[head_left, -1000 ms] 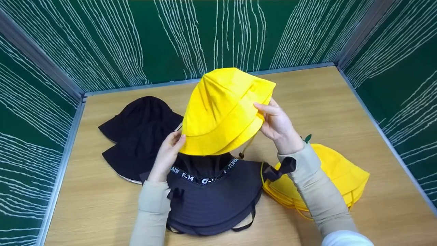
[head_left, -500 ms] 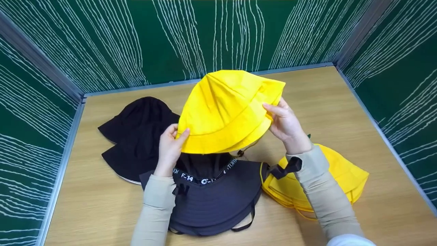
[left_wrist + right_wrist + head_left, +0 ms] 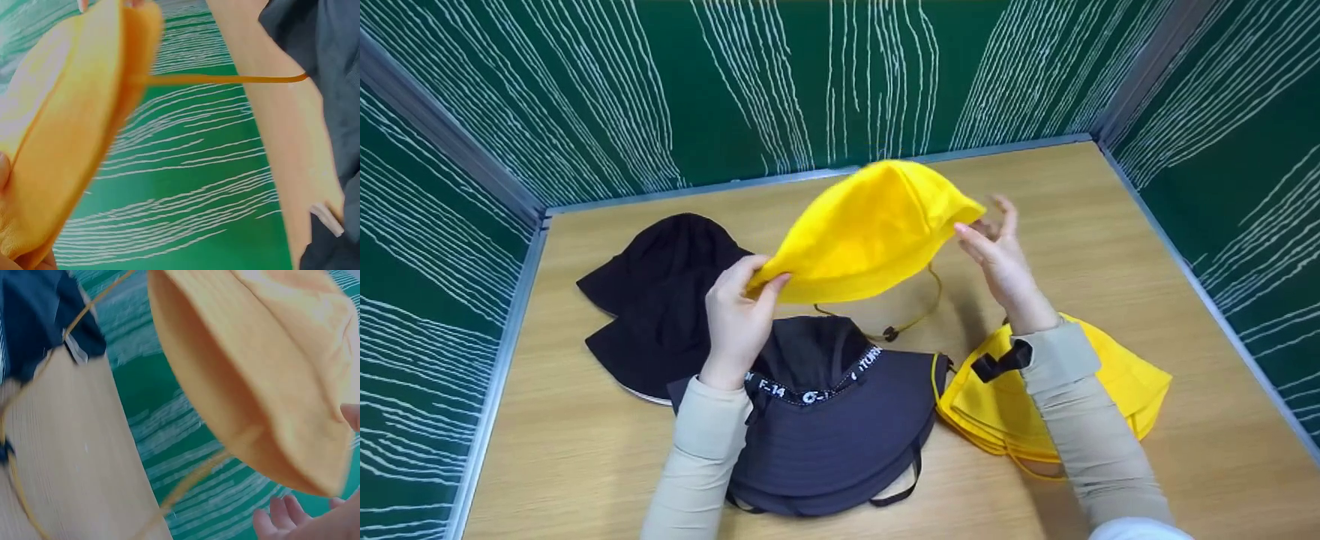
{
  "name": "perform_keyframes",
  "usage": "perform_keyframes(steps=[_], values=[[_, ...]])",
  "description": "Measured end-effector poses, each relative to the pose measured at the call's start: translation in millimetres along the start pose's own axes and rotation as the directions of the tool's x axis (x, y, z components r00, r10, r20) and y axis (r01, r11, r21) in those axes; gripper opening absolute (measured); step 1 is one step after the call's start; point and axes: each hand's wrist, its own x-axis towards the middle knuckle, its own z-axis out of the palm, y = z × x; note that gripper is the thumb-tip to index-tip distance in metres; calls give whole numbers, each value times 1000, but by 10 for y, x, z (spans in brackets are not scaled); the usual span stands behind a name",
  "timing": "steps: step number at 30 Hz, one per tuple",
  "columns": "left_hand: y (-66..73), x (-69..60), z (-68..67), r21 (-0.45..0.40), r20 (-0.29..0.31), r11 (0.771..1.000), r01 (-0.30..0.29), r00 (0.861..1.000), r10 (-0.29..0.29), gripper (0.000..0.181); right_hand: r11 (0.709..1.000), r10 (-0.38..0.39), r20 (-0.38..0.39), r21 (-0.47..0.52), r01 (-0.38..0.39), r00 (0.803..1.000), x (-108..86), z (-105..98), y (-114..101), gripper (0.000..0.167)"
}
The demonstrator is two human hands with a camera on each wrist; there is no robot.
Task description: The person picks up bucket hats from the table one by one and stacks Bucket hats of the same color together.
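A yellow bucket hat (image 3: pixel 862 232) is held up over the table, crown upward and brim tilted. My left hand (image 3: pixel 739 315) pinches its left brim edge, thumb on the near side. At the right end of the brim, my right hand (image 3: pixel 1001 262) has its fingers spread, with the thumb tip close to the fabric; contact is unclear. The right wrist view shows loose fingers (image 3: pixel 281 517) below the brim. A thin yellow chin cord (image 3: pixel 936 296) with a dark toggle (image 3: pixel 891 334) hangs from the hat. Beneath it lie stacked dark grey wide-brimmed hats (image 3: pixel 832 442) with a lettered band.
Black bucket hats (image 3: pixel 660 300) overlap on the table's left side. A stack of yellow hats (image 3: pixel 1117 382) lies at the right, partly behind my right forearm. Green panels (image 3: pixel 885 75) with white wavy lines enclose the wooden table (image 3: pixel 1200 315).
The hat's brim has swung up and flattened toward the left hand. My right hand has loosened from the brim and its fingers have spread; the left hand keeps its pinch.
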Motion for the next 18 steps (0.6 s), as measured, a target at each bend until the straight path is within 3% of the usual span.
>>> perform_keyframes(steps=[2,3,4,6,8,10,12,15,18], values=[[32,-3,-14,70,-6,994,-81,997,82,20,989,-49,-22,-140,46,999,2,-61,-3,75],[43,-6,-21,91,-6,990,-104,994,105,20,970,-85,-17,-228,79,996,-2,-93,-6,78],[53,-11,-22,101,-4,988,-118,993,119,20,943,-126,2,-312,120,992,-14,-131,-13,78],[75,-19,-24,109,-3,986,-128,992,129,20,861,-182,70,-471,194,981,-44,-202,-29,73],[92,-22,-18,110,-2,986,-127,992,128,19,781,-215,151,-567,263,965,-72,-267,-44,61],[112,-18,-3,108,2,986,-126,992,126,19,725,-214,208,-621,298,954,-102,-321,-65,48],[131,-12,11,102,7,987,-120,993,120,19,701,-206,228,-644,306,951,-126,-352,-86,39],[158,-2,50,46,15,995,-92,996,91,20,670,-232,200,-676,306,952,-164,-394,-151,31],[190,12,101,-51,18,998,-45,999,46,21,670,-279,150,-677,304,949,-187,-445,-257,26]])
